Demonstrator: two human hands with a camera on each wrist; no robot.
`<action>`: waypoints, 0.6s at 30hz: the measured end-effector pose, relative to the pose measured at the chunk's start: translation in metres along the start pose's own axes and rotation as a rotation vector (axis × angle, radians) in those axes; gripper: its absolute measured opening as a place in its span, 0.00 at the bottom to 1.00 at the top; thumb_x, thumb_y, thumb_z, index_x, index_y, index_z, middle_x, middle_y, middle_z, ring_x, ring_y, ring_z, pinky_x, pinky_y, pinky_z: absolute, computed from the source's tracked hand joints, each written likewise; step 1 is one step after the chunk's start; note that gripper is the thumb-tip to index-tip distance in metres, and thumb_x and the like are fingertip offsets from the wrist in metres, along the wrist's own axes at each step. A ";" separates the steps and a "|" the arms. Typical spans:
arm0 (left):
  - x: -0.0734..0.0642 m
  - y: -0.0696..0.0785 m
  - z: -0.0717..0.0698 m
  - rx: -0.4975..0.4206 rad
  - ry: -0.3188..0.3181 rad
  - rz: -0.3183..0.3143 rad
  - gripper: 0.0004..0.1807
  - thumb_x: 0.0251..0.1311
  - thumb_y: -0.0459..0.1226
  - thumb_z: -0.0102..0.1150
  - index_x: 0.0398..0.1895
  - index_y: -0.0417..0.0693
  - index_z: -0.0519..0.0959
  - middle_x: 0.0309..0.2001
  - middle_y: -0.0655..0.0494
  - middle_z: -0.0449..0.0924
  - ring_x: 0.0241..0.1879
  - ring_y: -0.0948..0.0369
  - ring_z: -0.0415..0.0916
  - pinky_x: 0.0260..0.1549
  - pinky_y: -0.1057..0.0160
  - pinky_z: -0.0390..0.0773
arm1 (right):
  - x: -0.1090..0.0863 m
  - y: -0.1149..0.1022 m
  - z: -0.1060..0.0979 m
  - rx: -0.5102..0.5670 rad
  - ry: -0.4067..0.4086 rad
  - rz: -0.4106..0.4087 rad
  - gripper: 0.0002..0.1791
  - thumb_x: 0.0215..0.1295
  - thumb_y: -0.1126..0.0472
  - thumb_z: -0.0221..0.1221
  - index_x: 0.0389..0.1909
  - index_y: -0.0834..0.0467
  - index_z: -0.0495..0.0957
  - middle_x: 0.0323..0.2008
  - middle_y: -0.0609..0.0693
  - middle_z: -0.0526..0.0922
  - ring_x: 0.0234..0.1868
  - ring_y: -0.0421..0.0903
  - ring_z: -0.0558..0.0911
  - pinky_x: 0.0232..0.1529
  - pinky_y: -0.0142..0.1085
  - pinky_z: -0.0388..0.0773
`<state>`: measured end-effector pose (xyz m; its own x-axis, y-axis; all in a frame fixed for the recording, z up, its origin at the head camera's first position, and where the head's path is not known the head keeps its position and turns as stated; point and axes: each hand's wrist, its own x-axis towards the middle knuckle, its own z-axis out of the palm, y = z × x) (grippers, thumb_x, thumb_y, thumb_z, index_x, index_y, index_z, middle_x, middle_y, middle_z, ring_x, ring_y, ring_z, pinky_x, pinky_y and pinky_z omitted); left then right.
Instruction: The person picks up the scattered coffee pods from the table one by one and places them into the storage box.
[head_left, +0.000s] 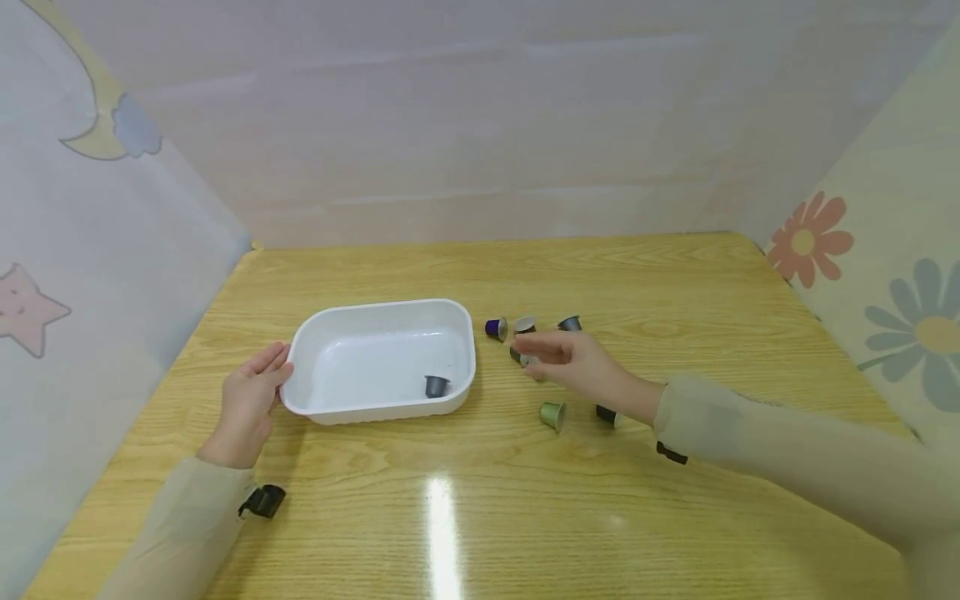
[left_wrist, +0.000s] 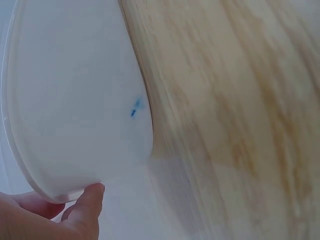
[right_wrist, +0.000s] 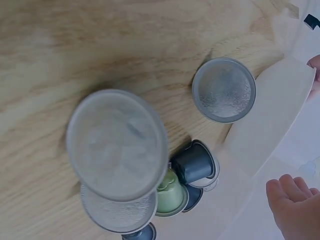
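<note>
My left hand (head_left: 251, 398) grips the left end of a white plastic tray (head_left: 375, 409), thumb and fingers pinching its rim in the left wrist view. Inside the tray, near its front right corner, lies a grey coffee capsule (head_left: 436, 386). Over a loose group of coffee capsules to the tray's right hovers my right hand (head_left: 573, 364), its fingers extended and the thumb apart. Just under its fingertips is a dark capsule (head_left: 515, 355), partly hidden. Around it lie a purple capsule (head_left: 492, 329), a white-lidded one (head_left: 525, 323), a grey-blue one (head_left: 570, 323) and a green one (head_left: 552, 414).
A black capsule (head_left: 608, 416) lies beneath the right wrist. The wooden table (head_left: 360, 517) meets a pale cloth wall (head_left: 480, 150) at the back, and patterned cloths hang at both sides.
</note>
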<state>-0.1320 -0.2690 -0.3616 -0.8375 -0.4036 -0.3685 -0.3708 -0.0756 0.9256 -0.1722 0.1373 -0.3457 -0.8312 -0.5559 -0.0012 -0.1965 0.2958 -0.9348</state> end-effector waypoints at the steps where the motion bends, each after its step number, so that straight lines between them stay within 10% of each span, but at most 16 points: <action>1: 0.000 0.000 0.000 0.007 0.000 0.003 0.30 0.72 0.30 0.46 0.75 0.45 0.55 0.73 0.49 0.56 0.69 0.60 0.58 0.40 0.79 0.74 | -0.002 0.001 0.000 -0.007 0.004 0.005 0.24 0.66 0.68 0.60 0.63 0.69 0.71 0.61 0.63 0.75 0.63 0.56 0.72 0.57 0.37 0.73; 18: 0.000 0.000 -0.001 -0.002 0.000 0.002 0.30 0.72 0.30 0.46 0.75 0.45 0.55 0.73 0.49 0.55 0.69 0.60 0.57 0.37 0.79 0.73 | -0.027 0.020 -0.015 -0.125 0.098 -0.020 0.26 0.66 0.65 0.62 0.64 0.65 0.71 0.64 0.60 0.71 0.65 0.59 0.69 0.60 0.54 0.69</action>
<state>-0.1314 -0.2703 -0.3615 -0.8383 -0.4039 -0.3662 -0.3682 -0.0760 0.9266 -0.1614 0.1702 -0.3588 -0.8719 -0.4862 0.0576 -0.2718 0.3827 -0.8830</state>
